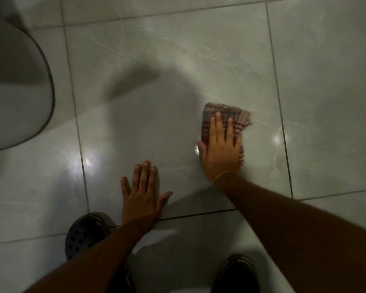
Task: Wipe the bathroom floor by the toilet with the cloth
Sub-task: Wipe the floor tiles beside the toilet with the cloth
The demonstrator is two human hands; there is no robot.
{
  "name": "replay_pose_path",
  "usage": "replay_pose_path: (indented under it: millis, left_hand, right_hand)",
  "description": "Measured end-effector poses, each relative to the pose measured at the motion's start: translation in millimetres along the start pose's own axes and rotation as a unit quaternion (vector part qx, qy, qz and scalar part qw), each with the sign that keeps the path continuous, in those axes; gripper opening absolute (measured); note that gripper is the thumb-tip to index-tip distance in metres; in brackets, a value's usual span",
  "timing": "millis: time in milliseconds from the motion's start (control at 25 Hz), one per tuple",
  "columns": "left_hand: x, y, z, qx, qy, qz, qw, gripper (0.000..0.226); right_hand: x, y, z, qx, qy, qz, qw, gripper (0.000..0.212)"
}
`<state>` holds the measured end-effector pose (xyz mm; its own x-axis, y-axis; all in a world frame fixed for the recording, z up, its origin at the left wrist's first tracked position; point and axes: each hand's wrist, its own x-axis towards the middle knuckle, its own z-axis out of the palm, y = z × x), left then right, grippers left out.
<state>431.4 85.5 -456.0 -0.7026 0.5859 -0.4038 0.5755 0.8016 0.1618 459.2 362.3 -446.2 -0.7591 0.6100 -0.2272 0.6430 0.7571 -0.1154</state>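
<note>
Pressing flat, the right hand (221, 153) lay fingers spread on the red-and-beige checked cloth (226, 121), holding it against the glossy grey tiled floor (178, 60), while the left hand (141, 195) rested open-palmed nearby, right of the white toilet (15, 92).

both hands down flat, arms extended
left hand (141, 194) fingers spread; right hand (221, 150) palm-down, yellow band on wrist

One head-worn wide-angle view looks steeply down, close over the tiled floor (199, 60), toilet (15, 81) at left.
</note>
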Motion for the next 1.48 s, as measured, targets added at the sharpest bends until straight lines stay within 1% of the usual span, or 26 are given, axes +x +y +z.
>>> replay_pose_path:
  millis: [80,160,200,240,320,400,480,560,600,640,720,800,920,1000,1040,1120,1200,1280,1360,1440,1480]
  left_hand:
    - [-0.9,-0.5,-0.3,-0.005,0.003,0.003,1.0,0.089]
    - [-0.8,-0.8,-1.4,-0.012,0.001,0.003,1.0,0.088]
    - [-0.5,-0.4,-1.6,-0.015,0.001,0.002,1.0,0.088]
    - [-0.5,-0.5,-1.9,-0.017,0.002,0.002,1.0,0.088]
    - [-1.1,-0.6,-1.0,-0.02,0.006,0.005,1.0,0.087]
    - [-1.3,-1.1,0.2,-0.018,0.01,0.003,1.0,0.086]
    - [-1.1,-1.7,1.7,-0.012,0.012,0.001,1.0,0.087]
    - [-0.4,-1.7,3.6,-0.016,0.018,0.002,1.0,0.087]
    - [-0.7,-1.1,4.2,-0.018,0.022,0.004,1.0,0.087]
    - [-1.5,-1.0,4.4,-0.017,0.027,0.007,0.999,0.087]
    - [-2.0,-0.5,3.9,-0.008,0.029,0.01,1.0,0.087]
    - [-0.1,-1.2,1.9,-0.012,0.021,0.005,1.0,0.086]
    - [1.3,-0.4,-0.7,-0.019,0.01,-0.008,1.0,0.085]
    - [0.2,1.3,-3.9,-0.031,0.004,-0.012,0.999,0.085]
    - [-0.6,2.1,-6.5,-0.038,-0.002,-0.011,0.999,0.084]
    - [-2.2,3.6,-12.2,-0.048,-0.015,-0.007,0.999,0.083]
    - [-3.4,6.9,-18.2,-0.047,-0.024,-0.012,0.999,0.082]
    - [-2.9,17.9,-26.3,-0.061,-0.018,-0.041,0.997,0.08]
    - [0.0,39.9,-38.0,-0.076,0.011,-0.057,0.995,0.068]
    - [11.7,75.7,-48.4,-0.09,0.048,0.003,0.995,0.052]
    - [22.3,99.1,-55.2,-0.12,0.038,0.039,0.991,0.048]
  right_hand:
    - [-45.9,-4.1,12.2,0.007,-0.015,-0.079,0.997,0.08]
    - [-102.9,8.0,26.8,0.004,-0.033,-0.155,0.987,0.078]
    - [-129.6,19.7,31.8,0.0,-0.042,-0.172,0.984,0.077]
    - [-152.1,33.5,34.4,-0.004,-0.05,-0.166,0.985,0.077]
    - [-175.7,63.3,32.1,-0.016,-0.061,-0.114,0.991,0.079]
    - [-165.9,91.1,23.1,-0.023,-0.071,-0.042,0.996,0.081]
    - [-128.7,106.2,11.3,-0.013,-0.076,0.057,0.995,0.082]
    - [-74.0,101.9,0.4,0.003,-0.06,0.137,0.989,0.084]
    - [-47.1,92.3,-3.8,0.012,-0.046,0.152,0.987,0.084]
    - [-24.1,77.0,-5.4,0.016,-0.035,0.149,0.988,0.084]
    - [3.5,35.4,-5.2,0.018,-0.021,0.11,0.994,0.083]
    - [1.8,-4.8,0.4,0.012,-0.009,0.05,0.999,0.082]
    - [-56.0,-28.3,22.1,0.013,-0.016,-0.071,0.997,0.08]
    - [-113.6,-14.3,34.3,0.007,-0.031,-0.135,0.99,0.08]
    - [-140.6,1.0,38.0,-0.001,-0.04,-0.148,0.988,0.08]
    - [-179.4,42.0,37.3,-0.006,-0.06,-0.13,0.99,0.081]
    - [-184.8,84.4,27.3,-0.008,-0.07,-0.071,0.995,0.08]
    - [-156.1,111.5,10.9,-0.003,-0.087,0.011,0.996,0.079]
    - [-108.7,115.1,-7.3,0.0,-0.106,0.076,0.991,0.081]
    - [-68.2,107.5,-21.4,0.023,-0.108,0.084,0.99,0.084]
    - [-54.6,103.3,-27.5,0.044,-0.097,0.076,0.991,0.085]
